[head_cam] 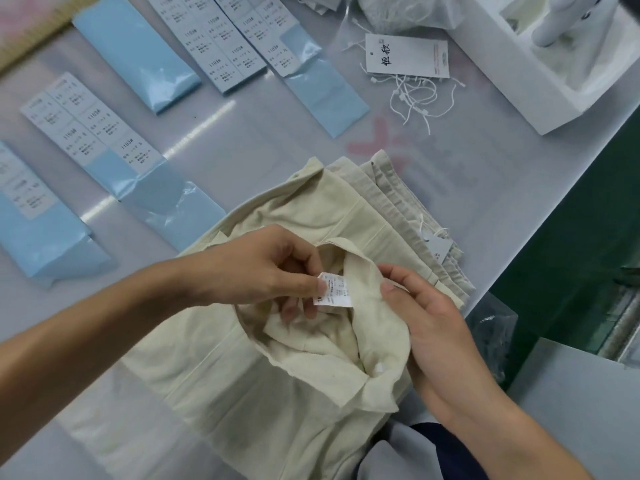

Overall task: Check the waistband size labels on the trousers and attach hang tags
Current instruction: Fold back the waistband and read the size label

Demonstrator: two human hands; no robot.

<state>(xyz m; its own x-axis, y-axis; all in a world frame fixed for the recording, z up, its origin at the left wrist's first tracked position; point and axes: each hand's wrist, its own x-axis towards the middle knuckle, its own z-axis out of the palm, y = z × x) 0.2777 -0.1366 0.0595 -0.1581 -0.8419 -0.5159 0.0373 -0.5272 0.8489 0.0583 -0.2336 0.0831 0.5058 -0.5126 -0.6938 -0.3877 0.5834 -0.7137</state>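
Sticker sheets at eleven o'clock reading "1103#", left hand pinching the small-print size label inside cream trousers at centre, right hand gripping the waistband, hang tag lying at one o'clock

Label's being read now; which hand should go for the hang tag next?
Probably the right hand: the hang tag and white strings lie on its side. It only grips the waistband, while the left hand pinches the size label.

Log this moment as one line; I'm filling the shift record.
step: label check | left hand: pinches size label | right hand: holds waistband open | hang tag: on table, unattached
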